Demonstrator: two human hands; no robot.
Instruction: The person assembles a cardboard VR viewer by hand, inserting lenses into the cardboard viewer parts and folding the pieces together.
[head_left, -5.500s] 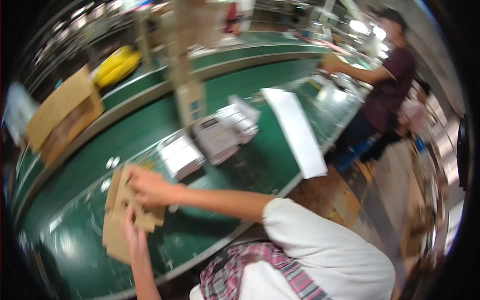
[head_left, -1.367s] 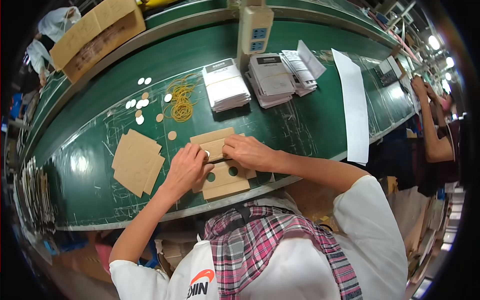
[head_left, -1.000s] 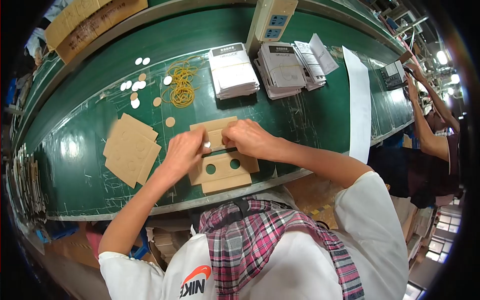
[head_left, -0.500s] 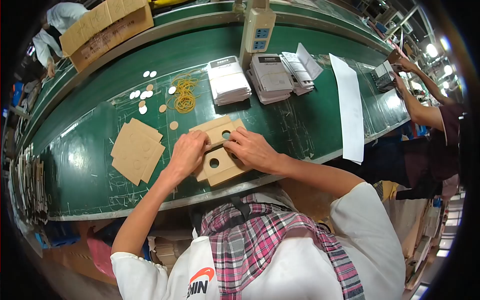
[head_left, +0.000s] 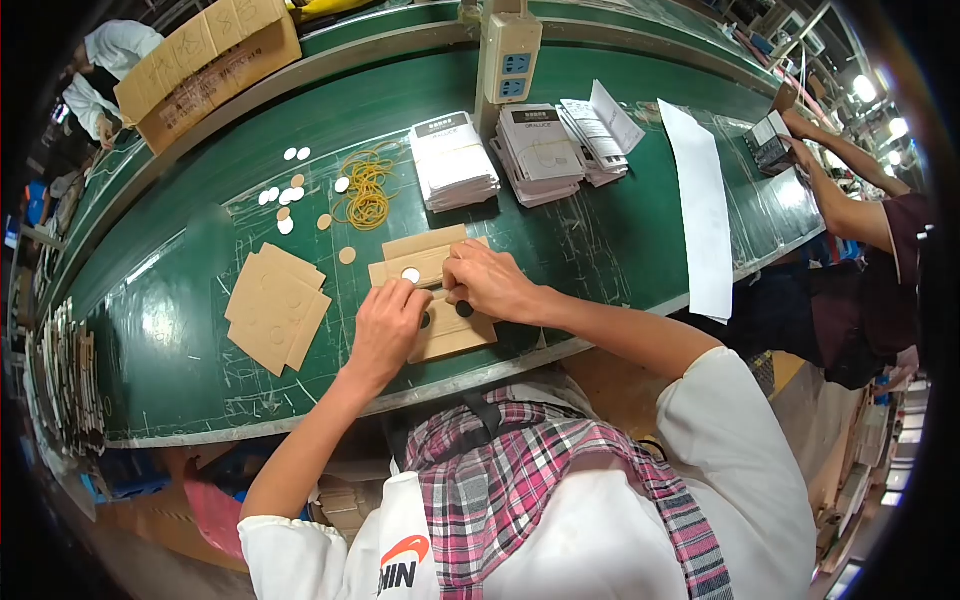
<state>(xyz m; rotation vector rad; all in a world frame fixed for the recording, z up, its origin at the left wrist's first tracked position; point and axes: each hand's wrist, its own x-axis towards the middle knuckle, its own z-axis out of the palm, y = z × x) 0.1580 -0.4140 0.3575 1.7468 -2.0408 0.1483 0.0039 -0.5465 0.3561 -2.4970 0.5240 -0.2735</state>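
A brown cardboard piece (head_left: 455, 338) with round holes lies on the green table in front of me, its flaps partly folded. My left hand (head_left: 391, 315) is closed on its left part, fingertips near the middle fold. On the right side my right hand (head_left: 484, 281) also grips the cardboard, fingers curled beside the same fold. A white disc (head_left: 411, 275) shows on the upper panel, just above my left fingertips. To the left, flat cardboard pieces (head_left: 277, 308) lie stacked, with round outlines on the top one.
White and brown discs (head_left: 286, 226) lie scattered beyond, beside yellow rubber bands (head_left: 368, 192). Booklet stacks (head_left: 453, 163) stand behind the cardboard. A long white sheet (head_left: 698, 210) lies at right, where a co-worker's arms (head_left: 845, 205) hold a box (head_left: 768, 143).
The cardboard's position and fold have shifted under my hands, and a white disc now shows on its upper panel. My left hand has moved down slightly, my right hand slightly left.
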